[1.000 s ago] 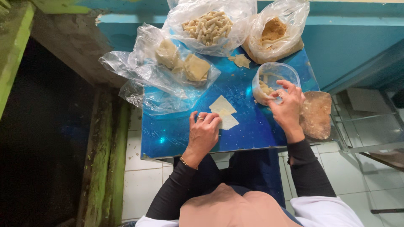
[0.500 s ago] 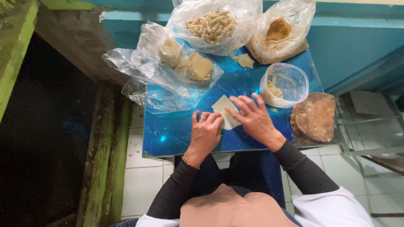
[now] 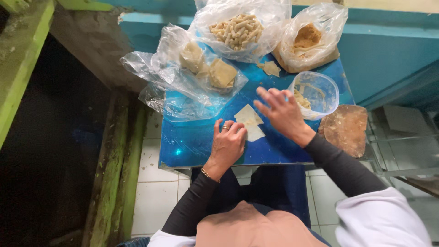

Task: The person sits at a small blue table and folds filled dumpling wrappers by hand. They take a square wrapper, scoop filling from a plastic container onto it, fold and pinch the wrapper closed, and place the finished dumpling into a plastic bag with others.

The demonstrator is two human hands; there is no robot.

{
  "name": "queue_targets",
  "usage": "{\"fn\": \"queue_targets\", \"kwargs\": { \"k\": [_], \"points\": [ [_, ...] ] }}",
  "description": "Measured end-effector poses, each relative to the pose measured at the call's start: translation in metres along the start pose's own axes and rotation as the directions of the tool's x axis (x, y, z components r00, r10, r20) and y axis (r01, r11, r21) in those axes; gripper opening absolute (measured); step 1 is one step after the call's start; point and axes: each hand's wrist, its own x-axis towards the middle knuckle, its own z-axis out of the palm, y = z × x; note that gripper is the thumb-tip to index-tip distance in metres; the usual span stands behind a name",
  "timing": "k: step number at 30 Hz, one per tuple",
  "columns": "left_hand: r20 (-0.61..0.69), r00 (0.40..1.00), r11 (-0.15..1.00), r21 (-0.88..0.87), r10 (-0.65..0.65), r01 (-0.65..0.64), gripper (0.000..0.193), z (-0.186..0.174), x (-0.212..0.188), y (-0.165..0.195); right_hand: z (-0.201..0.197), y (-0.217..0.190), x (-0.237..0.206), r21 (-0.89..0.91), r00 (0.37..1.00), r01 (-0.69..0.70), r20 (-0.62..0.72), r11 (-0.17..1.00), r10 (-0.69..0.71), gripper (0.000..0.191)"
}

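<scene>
Two pale square dough wrappers (image 3: 249, 122) lie on the shiny blue table (image 3: 192, 144). My left hand (image 3: 227, 144), with a ring on one finger, rests flat on the table and touches the left edge of the lower wrapper. My right hand (image 3: 281, 112) hovers with spread fingers just right of the wrappers, beside a clear plastic tub (image 3: 318, 93) that has a little filling in it. What the right fingertips hold cannot be seen.
A bag of pale rolled sticks (image 3: 238, 29) and a bag of brown crumbs (image 3: 307, 39) stand at the back. A loose bag of wrapper stacks (image 3: 208, 71) lies back left. A brown round board (image 3: 346, 129) juts past the right edge. A small wrapper scrap (image 3: 271, 68) lies nearby.
My right hand left the plastic tub, came over the wrappers, and now sits lifted just to their right. The left hand has stayed at the wrapper's edge.
</scene>
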Motion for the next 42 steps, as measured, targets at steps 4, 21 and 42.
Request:
{"fn": "queue_targets", "kwargs": {
  "k": [4,21,42],
  "points": [
    [0.008,1.000,1.000,0.009,-0.010,0.010,0.015,-0.001,0.002,0.003,0.017,-0.003,0.013,0.245,0.990,-0.138,0.048,0.960,0.130,0.046],
    [0.012,0.999,0.999,-0.040,-0.031,0.032,0.010,0.003,0.002,-0.003,0.026,-0.009,0.008,0.293,0.991,-0.131,0.043,0.947,0.124,0.046],
    [0.003,0.983,0.975,-0.128,-0.182,0.181,0.024,0.012,0.018,-0.023,0.169,0.243,0.057,-0.345,0.861,-0.407,0.163,0.846,0.481,0.009]
  ]
}}
